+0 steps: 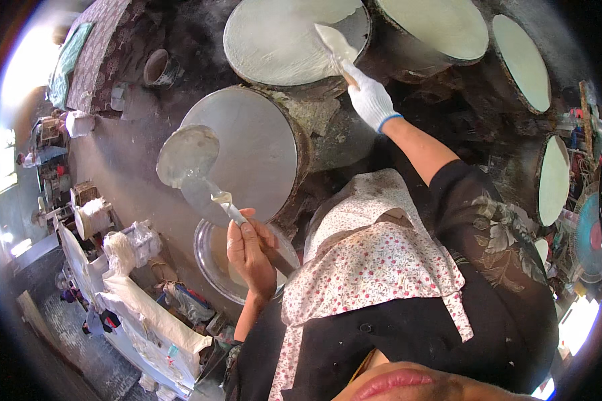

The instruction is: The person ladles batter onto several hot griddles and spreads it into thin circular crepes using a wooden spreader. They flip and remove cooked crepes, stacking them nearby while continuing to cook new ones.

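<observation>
My left hand (251, 250) is bare and closed round the handle of a metal ladle (188, 154). The ladle's round bowl hangs over the left part of a grey round griddle (257, 147). In a white knitted glove with a blue cuff, my right hand (373, 103) grips a spatula (336, 43) with a pale, coated blade. That blade lies at the right side of a farther round griddle (231, 40), over a pale layer (281, 40); a darker strip shows along the griddle's right edge. Below my left hand stands a shiny round basin (204, 257), partly hidden by the hand.
More round griddles with pale surfaces stand to the right: one at the back (441, 27), another beside it (522, 63), and one nearer (554, 180). A bucket (160, 69) is at the far left. White cloth (147, 314) covers a surface at lower left. Haze hangs over the griddles.
</observation>
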A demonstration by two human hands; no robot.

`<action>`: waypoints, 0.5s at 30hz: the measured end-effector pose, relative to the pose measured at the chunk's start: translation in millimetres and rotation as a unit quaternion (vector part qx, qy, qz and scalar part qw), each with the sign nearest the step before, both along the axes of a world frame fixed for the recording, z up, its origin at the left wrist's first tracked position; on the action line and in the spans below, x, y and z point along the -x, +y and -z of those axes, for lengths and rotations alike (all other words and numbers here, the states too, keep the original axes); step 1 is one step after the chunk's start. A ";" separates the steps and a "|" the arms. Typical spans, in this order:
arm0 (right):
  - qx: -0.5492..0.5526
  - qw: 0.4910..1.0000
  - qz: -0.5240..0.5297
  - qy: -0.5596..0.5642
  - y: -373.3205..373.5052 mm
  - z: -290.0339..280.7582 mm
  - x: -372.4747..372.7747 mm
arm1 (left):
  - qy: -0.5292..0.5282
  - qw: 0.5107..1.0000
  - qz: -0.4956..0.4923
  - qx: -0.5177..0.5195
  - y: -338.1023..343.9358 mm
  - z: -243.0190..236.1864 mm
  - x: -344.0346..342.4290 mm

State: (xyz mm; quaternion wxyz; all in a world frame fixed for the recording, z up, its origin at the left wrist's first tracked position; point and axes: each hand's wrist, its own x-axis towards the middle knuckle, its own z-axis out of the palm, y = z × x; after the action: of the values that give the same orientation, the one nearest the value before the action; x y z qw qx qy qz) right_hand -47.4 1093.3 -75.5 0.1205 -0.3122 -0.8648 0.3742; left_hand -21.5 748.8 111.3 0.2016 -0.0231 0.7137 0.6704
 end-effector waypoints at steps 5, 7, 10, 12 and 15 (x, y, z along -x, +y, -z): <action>0.061 0.993 -0.085 0.047 -28.1 -24.7 11.7 | 0.014 0.999 0.034 0.000 13.2 5.9 -7.4; 0.128 0.970 -0.197 -0.062 -31.9 -38.4 -5.3 | 0.007 0.999 0.038 -0.003 21.6 7.3 -12.6; 0.135 0.989 -0.043 -0.045 9.9 -45.2 -37.1 | 0.005 0.999 0.036 -0.011 35.3 7.5 -19.5; 0.090 0.994 -0.039 0.050 28.8 -36.9 -44.2 | 0.012 0.999 0.037 0.001 45.4 4.3 -26.2; 0.127 0.989 -0.059 0.041 46.3 -21.7 -49.9 | 0.024 0.999 0.037 -0.008 65.1 -0.2 -32.9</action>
State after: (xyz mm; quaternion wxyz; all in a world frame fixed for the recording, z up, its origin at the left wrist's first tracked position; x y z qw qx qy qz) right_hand 2.5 1139.5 -53.8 0.0927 -0.2579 -0.8215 0.5001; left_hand 11.4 813.9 111.5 0.2094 0.0214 0.7136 0.6681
